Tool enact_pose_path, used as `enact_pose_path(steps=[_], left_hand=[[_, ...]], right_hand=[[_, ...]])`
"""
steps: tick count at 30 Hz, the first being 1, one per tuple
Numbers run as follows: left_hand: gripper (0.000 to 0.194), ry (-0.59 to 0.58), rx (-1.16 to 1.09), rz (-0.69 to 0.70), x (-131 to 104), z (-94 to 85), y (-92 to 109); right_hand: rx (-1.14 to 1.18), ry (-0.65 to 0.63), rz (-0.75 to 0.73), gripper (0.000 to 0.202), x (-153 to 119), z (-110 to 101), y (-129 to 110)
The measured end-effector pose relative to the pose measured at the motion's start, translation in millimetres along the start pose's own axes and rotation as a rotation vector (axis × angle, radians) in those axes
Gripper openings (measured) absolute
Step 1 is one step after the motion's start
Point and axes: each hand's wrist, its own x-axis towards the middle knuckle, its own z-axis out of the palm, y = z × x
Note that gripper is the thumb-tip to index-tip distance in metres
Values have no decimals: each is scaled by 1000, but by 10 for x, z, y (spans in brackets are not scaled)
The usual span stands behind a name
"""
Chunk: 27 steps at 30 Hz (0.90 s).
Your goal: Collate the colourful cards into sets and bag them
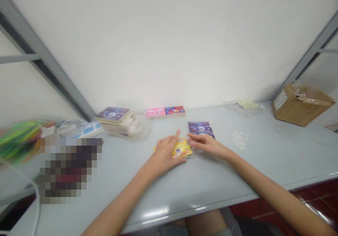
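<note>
A yellow card pack (182, 151) in clear, shiny plastic lies on the table before me. My left hand (167, 151) rests over its left part, fingers spread and thumb stretched along the near edge, hiding some of it. My right hand (207, 144) is at the pack's right side, thumb and forefinger extended with a gap between them, close to the plastic edge. Whether those fingertips touch the plastic is too blurred to tell. Just behind the right hand lie dark blue card packs (200, 127), partly overlapping and partly covered by it.
Pink cards (155, 113) and red-blue cards (175, 111) lie near the wall. Left stands a card stack (112, 118) beside a plastic bag (136, 127). White bits (239, 138), a bagged yellow card (246, 104) and a cardboard box (301, 106) are at right. A power strip (88, 128) sits left.
</note>
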Motion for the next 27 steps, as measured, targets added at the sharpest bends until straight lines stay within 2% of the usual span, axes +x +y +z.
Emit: enact_pose_path(steps=[2, 4, 6, 10, 13, 15, 19, 21, 23, 25, 27], left_hand=[[92, 6, 2, 11, -6, -5, 2], [92, 4, -4, 24, -9, -11, 7], [92, -7, -13, 21, -10, -17, 15], [92, -18, -23, 17, -9, -27, 15], [91, -12, -15, 17, -10, -30, 7], [90, -17, -11, 13, -11, -32, 7], [91, -29, -15, 7, -14, -39, 12], [91, -26, -19, 10, -20, -39, 9], [92, -22, -22, 15, -27, -36, 1], [92, -17, -22, 17, -33, -30, -11], [92, -11, -20, 23, -36, -21, -26]], right_hand=[[42, -72, -3, 59, -24, 11, -51], [66, -140, -18, 53, -39, 26, -95], [69, -124, -35, 44, -37, 36, -119], [102, 154, -36, 36, 16, -11, -91], [96, 340, -29, 35, 72, -152, -11], [-27, 456, -66, 35, 110, -289, 69], [-489, 644, -171, 39, 183, -568, 274], [-677, 642, -139, 48, 211, -666, 368], [-813, 598, -25, 56, 227, -727, 433], [-896, 547, 80, 60, 232, -759, 465], [-913, 500, 115, 59, 232, -776, 472]])
